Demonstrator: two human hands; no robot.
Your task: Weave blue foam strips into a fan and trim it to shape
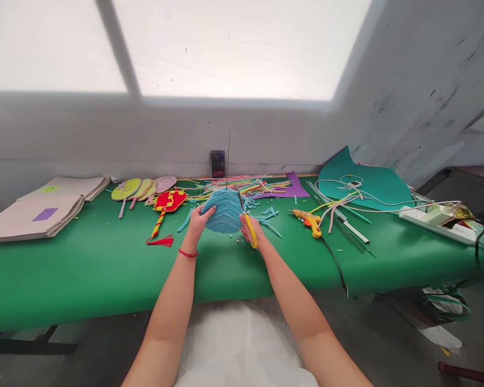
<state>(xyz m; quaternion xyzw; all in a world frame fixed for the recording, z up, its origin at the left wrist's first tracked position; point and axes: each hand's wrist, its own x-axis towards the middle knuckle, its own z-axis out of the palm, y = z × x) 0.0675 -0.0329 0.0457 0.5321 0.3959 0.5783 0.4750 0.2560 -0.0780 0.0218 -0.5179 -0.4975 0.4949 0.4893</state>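
Note:
My left hand (pixel 199 220) grips the left edge of a blue fan-shaped piece (pixel 223 212) made of fuzzy pipe cleaners laid side by side in a V pattern. A thin dark wire (pixel 228 158) sticks up from its far edge. In my right hand (pixel 253 231) are yellow-handled scissors (pixel 250 230), their blades pointing away along the right edge of the blue piece. Whether the blades touch the edge I cannot tell. Short blue offcuts (pixel 270 212) lie on the table just right of the scissors, and small crumbs are scattered below.
On the green table (pixel 105 274), a red fan with a tassel (pixel 170 200) and several pale fans (pixel 126 189) lie left, beside large paper sheets (pixel 36 209). Loose pipe cleaners (pixel 250 185) are heaped behind. A yellow glue gun (pixel 308 221), cables and a power strip (pixel 439 223) are right.

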